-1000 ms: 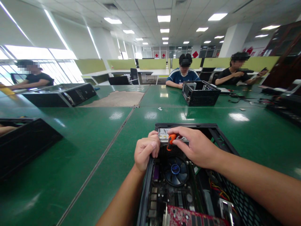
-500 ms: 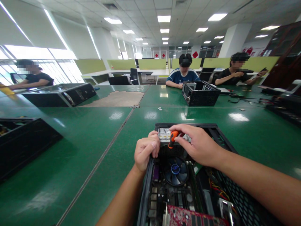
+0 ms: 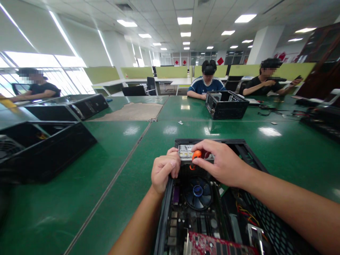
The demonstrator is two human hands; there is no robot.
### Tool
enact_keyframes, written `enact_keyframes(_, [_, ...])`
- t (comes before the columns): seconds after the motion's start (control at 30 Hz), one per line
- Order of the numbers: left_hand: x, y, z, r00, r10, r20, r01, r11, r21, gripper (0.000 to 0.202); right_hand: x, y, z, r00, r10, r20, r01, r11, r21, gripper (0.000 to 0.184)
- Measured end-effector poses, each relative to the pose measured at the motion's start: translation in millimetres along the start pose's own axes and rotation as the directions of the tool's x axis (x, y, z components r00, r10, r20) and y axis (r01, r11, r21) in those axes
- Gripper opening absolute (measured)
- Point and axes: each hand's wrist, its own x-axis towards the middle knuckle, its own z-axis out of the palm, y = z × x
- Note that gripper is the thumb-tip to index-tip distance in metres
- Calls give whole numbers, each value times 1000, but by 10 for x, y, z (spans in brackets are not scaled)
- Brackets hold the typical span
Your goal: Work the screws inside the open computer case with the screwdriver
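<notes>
An open black computer case point(image 3: 247, 156) lies on the green table in front of me. Inside I see a round black fan point(image 3: 198, 193) with a blue hub, a motherboard and a red card point(image 3: 212, 244) near the bottom edge. My left hand point(image 3: 164, 170) is closed round the case's left wall near its far corner. My right hand point(image 3: 220, 163) pinches the orange handle of a screwdriver point(image 3: 196, 156), held upright over a silver power supply point(image 3: 186, 151) at the far end of the case.
A black case point(image 3: 47, 145) sits tilted at the left. Another open case point(image 3: 227, 104) stands across the table before a seated person in a blue shirt point(image 3: 207, 85). Two more people sit at the far left and far right. Cables point(image 3: 281, 113) lie at the right.
The black case at the left has been lifted and shifted rightward, further into view. My right hand has turned the screwdriver slightly; my left hand stays put.
</notes>
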Motion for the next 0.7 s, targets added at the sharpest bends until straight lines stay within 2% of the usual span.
enact_keyframes(0.17, [-7, -13, -5, 1000, -12, -3, 12, 1000, 10, 59, -14, -14, -43, 1000, 19, -16, -19, 1000, -9, 31])
enact_keyframes(0.4, [-16, -18, 0, 999, -24, -24, 25, 999, 28, 62, -101, -64, -320, 984, 50, -170, -74, 987, -139, 13])
enact_keyframes(0.7, [-2, -6, 10, 999, -26, -33, 27, 999, 31, 60, -118, -68, -318, 995, 41, -96, -62, 972, -228, 15])
